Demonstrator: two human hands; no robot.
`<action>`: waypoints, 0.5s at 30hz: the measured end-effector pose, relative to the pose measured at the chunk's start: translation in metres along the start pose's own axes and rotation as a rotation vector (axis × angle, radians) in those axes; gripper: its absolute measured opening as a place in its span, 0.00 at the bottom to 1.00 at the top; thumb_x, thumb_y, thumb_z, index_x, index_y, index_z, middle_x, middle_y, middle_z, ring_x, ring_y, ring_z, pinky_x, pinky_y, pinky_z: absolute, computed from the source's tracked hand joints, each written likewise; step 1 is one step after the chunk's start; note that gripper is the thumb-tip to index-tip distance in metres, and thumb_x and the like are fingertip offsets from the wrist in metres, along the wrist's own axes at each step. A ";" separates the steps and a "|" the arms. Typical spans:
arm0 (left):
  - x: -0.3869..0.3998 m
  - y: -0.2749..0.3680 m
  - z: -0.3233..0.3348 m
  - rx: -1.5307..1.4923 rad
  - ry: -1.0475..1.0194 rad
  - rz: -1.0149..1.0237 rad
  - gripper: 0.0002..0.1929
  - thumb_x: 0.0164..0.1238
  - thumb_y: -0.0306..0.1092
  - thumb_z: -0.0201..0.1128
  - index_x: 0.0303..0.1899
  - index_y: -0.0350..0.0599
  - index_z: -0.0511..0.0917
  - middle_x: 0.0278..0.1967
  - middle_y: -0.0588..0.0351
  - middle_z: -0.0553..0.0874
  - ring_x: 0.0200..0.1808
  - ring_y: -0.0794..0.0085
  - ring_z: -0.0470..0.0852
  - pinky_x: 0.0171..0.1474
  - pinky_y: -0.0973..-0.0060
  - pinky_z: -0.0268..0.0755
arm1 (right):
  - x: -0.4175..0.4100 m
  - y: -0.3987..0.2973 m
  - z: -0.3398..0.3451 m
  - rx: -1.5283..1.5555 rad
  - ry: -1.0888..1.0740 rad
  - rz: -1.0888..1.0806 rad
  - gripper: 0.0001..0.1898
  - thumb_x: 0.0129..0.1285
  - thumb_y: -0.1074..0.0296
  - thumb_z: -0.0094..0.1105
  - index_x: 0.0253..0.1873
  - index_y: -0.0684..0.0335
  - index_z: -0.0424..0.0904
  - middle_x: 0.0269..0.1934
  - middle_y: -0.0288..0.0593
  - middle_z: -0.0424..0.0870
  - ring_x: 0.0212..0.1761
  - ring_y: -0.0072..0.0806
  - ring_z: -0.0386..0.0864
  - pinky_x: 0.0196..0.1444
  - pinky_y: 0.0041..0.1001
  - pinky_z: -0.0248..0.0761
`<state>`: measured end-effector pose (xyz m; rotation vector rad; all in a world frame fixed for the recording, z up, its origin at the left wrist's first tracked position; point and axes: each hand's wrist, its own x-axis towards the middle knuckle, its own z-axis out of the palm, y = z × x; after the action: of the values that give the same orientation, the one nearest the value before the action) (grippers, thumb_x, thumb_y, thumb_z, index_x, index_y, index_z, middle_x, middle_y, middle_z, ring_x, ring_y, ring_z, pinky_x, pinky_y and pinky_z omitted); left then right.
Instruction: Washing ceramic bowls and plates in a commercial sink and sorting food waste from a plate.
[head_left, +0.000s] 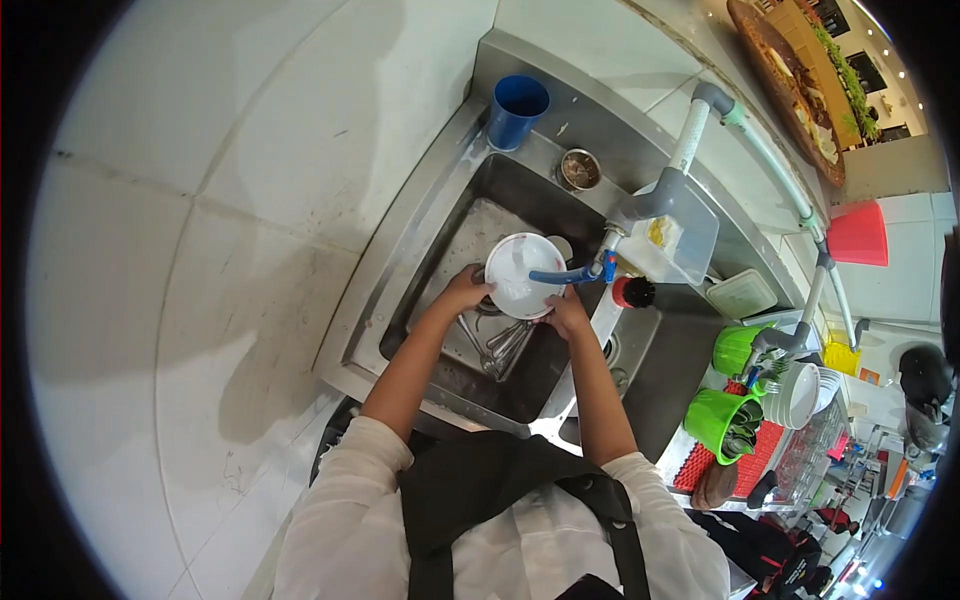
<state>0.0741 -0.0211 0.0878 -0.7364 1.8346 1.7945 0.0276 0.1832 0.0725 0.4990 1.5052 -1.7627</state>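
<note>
Between my two hands is a white bowl (517, 289), held over the left basin of a stainless steel sink (499, 214). My left hand (466, 291) grips its left rim and my right hand (566, 313) its lower right rim. The blue hose (559, 277) of the tap (611, 244) ends above the bowl, and water appears to run into it. Below my hands, several metal spoons and forks (506, 345) lie on the basin floor. Part of another pale dish (561, 246) shows behind the bowl.
A blue cup (517, 112) and a small metal bowl with scraps (580, 169) stand on the sink's back ledge. A clear plastic container (690, 240) and a round black-bristled brush (635, 292) sit near the tap. Green cutlery buckets (709, 420) and stacked bowls (791, 397) are at right.
</note>
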 end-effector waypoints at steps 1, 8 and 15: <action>0.000 0.000 0.001 0.004 -0.004 -0.010 0.25 0.52 0.31 0.55 0.53 0.34 0.61 0.46 0.41 0.72 0.45 0.59 0.75 0.45 0.68 0.69 | -0.001 0.000 0.002 0.007 0.003 0.008 0.32 0.47 0.83 0.40 0.61 0.57 0.47 0.50 0.50 0.66 0.38 0.45 0.75 0.25 0.38 0.74; 0.012 -0.003 0.020 -0.358 -0.040 -0.218 0.23 0.44 0.24 0.49 0.48 0.32 0.64 0.38 0.43 0.74 0.36 0.56 0.78 0.32 0.64 0.75 | 0.010 0.035 0.022 -1.181 0.526 -0.715 0.24 0.49 0.71 0.52 0.53 0.63 0.61 0.48 0.58 0.67 0.45 0.48 0.71 0.55 0.38 0.56; 0.004 -0.018 0.013 -0.339 -0.129 -0.342 0.22 0.53 0.41 0.47 0.43 0.30 0.67 0.29 0.42 0.77 0.24 0.58 0.80 0.25 0.71 0.76 | -0.053 0.025 0.050 -1.110 -0.092 -0.880 0.11 0.50 0.67 0.54 0.38 0.65 0.73 0.32 0.51 0.75 0.36 0.41 0.74 0.43 0.33 0.64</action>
<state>0.0824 -0.0083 0.0713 -0.9666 1.2460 1.8861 0.0891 0.1497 0.1046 -0.9008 2.4981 -1.1122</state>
